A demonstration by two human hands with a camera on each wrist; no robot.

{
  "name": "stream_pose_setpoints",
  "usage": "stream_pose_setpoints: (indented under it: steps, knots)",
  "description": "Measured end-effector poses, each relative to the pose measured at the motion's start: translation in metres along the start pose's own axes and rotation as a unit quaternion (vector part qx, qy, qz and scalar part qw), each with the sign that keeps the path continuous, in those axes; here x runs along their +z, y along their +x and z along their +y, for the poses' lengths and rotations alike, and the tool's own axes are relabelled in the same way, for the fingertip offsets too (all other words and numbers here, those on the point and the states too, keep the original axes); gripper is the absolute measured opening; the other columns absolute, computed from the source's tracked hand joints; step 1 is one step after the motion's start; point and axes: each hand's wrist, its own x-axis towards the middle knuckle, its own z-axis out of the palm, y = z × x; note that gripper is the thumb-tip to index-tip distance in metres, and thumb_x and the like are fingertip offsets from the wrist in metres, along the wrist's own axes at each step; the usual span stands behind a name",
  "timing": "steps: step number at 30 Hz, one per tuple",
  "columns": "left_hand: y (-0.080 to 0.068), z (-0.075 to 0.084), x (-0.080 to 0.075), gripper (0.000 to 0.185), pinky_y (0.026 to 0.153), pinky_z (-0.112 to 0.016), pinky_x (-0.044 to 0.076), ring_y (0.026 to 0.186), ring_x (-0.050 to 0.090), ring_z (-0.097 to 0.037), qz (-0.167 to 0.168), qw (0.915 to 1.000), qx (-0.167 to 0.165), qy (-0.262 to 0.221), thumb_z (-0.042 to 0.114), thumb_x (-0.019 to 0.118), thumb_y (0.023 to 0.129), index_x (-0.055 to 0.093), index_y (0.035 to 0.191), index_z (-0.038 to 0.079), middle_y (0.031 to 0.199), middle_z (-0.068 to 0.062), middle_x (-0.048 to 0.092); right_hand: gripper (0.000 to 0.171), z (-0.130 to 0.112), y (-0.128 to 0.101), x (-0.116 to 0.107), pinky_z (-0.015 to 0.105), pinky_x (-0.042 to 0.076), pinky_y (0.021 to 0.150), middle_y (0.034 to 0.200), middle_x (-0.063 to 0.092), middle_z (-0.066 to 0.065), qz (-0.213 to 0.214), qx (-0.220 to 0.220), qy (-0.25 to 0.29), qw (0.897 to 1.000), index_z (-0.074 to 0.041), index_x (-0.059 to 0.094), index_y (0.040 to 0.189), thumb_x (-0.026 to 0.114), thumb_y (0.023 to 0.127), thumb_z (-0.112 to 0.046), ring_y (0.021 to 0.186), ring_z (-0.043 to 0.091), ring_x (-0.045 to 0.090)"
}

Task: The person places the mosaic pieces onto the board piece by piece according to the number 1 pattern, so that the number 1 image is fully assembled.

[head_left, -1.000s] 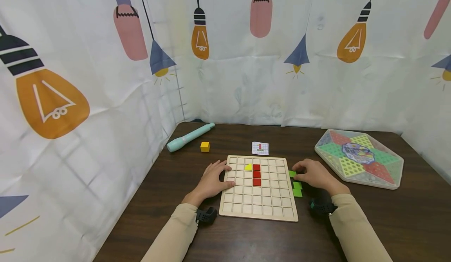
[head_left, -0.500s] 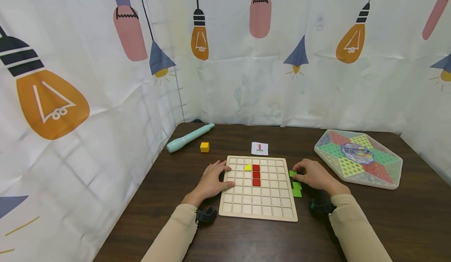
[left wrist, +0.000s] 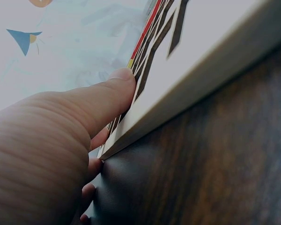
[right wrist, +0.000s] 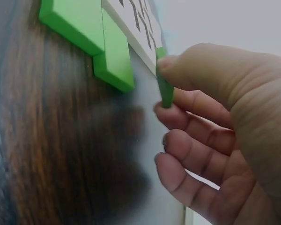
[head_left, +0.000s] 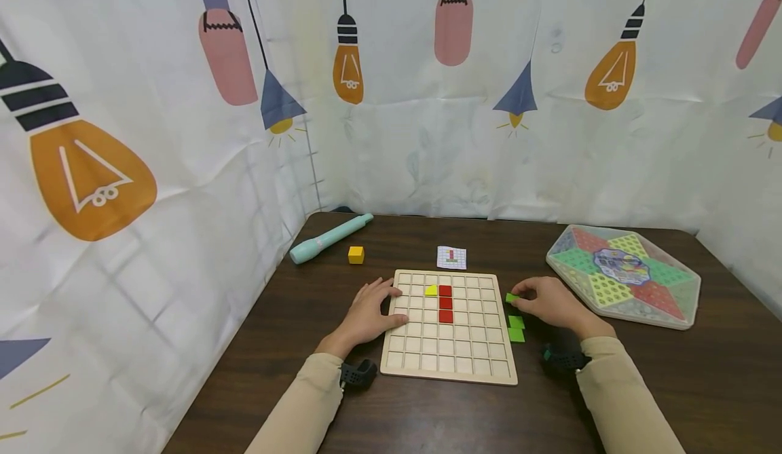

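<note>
A pale wooden grid board (head_left: 429,361) lies on the dark table. One yellow tile (head_left: 431,291) sits on it beside a column of three red tiles (head_left: 446,303). My left hand (head_left: 364,313) rests at the board's left side, the thumb touching its upper face in the left wrist view and the other fingers along the edge. Past the right edge, my right hand (head_left: 550,301) pinches a green tile (right wrist: 165,86) between thumb and fingers, tilted clear of the other two. Those two green tiles (right wrist: 77,21) lie partly overlapped against the board's right edge.
Behind the board lies a small printed pattern card (head_left: 451,258). A yellow cube (head_left: 356,255) and a teal cylindrical stick (head_left: 331,238) are at the back left. To the right is a hexagonal Chinese checkers case (head_left: 623,274). A patterned curtain (head_left: 415,155) hangs behind the table.
My right hand has shifted slightly right, drawing the pinched green tile away from the board's edge. The left hand and the board stay where they were.
</note>
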Motion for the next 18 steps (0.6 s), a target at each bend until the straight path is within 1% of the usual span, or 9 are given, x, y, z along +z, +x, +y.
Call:
stream_pose_setpoints:
  steps: [4, 7, 10, 14, 16, 18]
  knots:
    - [-0.001, 0.000, -0.001, 0.054, 0.120, -0.052, 0.008, 0.147, 0.022, -0.031, -0.001, 1.0000, -0.002, 0.002, 0.041, 0.074, 0.086, 0.060, 0.130, 0.013, 0.154, -0.009, 0.038, 0.027, -0.009, 0.002, -0.001, 0.038, 0.054, 0.071, 0.108, 0.068, 0.010, 0.014, -0.016, 0.000, 1.000, -0.006, 0.072, 0.112, 0.069, 0.091, -0.024, 0.090, 0.021, 0.063]
    - [-0.001, 0.000, -0.001, 0.054, 0.120, -0.052, 0.008, 0.147, 0.022, -0.031, 0.000, 1.0000, -0.004, 0.002, 0.041, 0.074, 0.086, 0.060, 0.130, 0.013, 0.154, -0.009, 0.038, 0.028, -0.018, 0.005, 0.001, 0.037, 0.054, 0.071, 0.109, 0.068, 0.009, 0.018, -0.027, 0.008, 0.999, -0.007, 0.072, 0.113, 0.070, 0.091, -0.024, 0.091, 0.020, 0.063]
    - [-0.002, 0.000, -0.001, 0.054, 0.120, -0.052, 0.009, 0.147, 0.022, -0.031, 0.001, 1.0000, -0.005, 0.002, 0.041, 0.074, 0.086, 0.060, 0.130, 0.013, 0.154, -0.010, 0.038, 0.027, -0.026, 0.007, 0.004, 0.033, 0.053, 0.067, 0.106, 0.067, 0.006, 0.018, -0.032, 0.009, 0.999, -0.008, 0.072, 0.112, 0.071, 0.090, -0.023, 0.084, 0.017, 0.060]
    - [-0.002, 0.000, -0.001, 0.053, 0.121, -0.052, 0.008, 0.147, 0.022, -0.031, -0.001, 1.0000, -0.004, 0.001, 0.041, 0.074, 0.086, 0.060, 0.130, 0.014, 0.154, -0.009, 0.038, 0.025, -0.036, 0.009, 0.010, 0.029, 0.048, 0.060, 0.100, 0.066, 0.002, 0.022, -0.029, 0.005, 0.999, -0.008, 0.072, 0.110, 0.072, 0.089, -0.020, 0.074, 0.013, 0.053]
    - [-0.001, 0.000, -0.001, 0.053, 0.121, -0.052, 0.008, 0.147, 0.022, -0.031, -0.001, 1.0000, -0.002, 0.000, 0.041, 0.074, 0.086, 0.060, 0.130, 0.014, 0.154, -0.009, 0.038, 0.023, -0.043, 0.009, 0.013, 0.028, 0.046, 0.058, 0.097, 0.064, 0.000, 0.023, -0.031, 0.005, 0.999, -0.009, 0.072, 0.109, 0.072, 0.088, -0.019, 0.072, 0.013, 0.051]
    - [-0.001, 0.001, -0.001, 0.053, 0.120, -0.052, 0.008, 0.147, 0.022, -0.031, -0.002, 1.0000, -0.001, -0.002, 0.041, 0.074, 0.086, 0.060, 0.130, 0.014, 0.154, -0.009, 0.038, 0.022, -0.050, 0.010, 0.017, 0.028, 0.046, 0.058, 0.098, 0.064, -0.001, 0.020, -0.038, 0.010, 0.999, -0.010, 0.072, 0.110, 0.072, 0.089, -0.018, 0.073, 0.013, 0.051]
